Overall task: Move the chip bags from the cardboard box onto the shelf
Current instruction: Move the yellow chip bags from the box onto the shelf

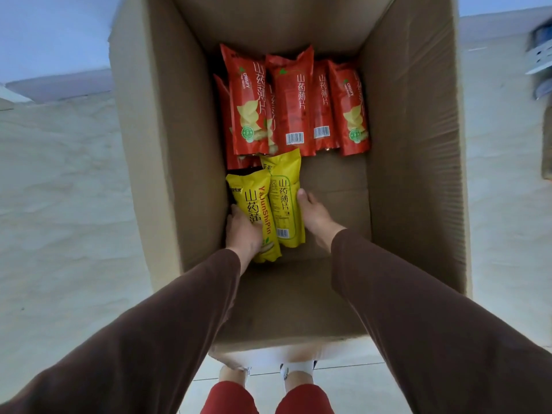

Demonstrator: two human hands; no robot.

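Reaching down into the cardboard box, you have both arms deep inside. Your left hand lies flat on the outer side of one yellow bag, fingers curled round its edge. Your right hand is spread on the outer side of the other yellow bag, thumb up along it. The two bags sit side by side on the box floor, touching, squeezed between your hands.

Press both hands in evenly so the bags stay together like one bundle. Push gently, I think, because chips break and the bags are puffy and slippery. Slide your fingers a little under the bottoms before you lift, so nothing slips out. Lift straight up and keep clear of the tall box walls.

Further back, the red bags are packed in a row against the far wall, some overlapping. Leave them for later trips. The shelf is not in sight, so hold the bundle firmly until you find it.
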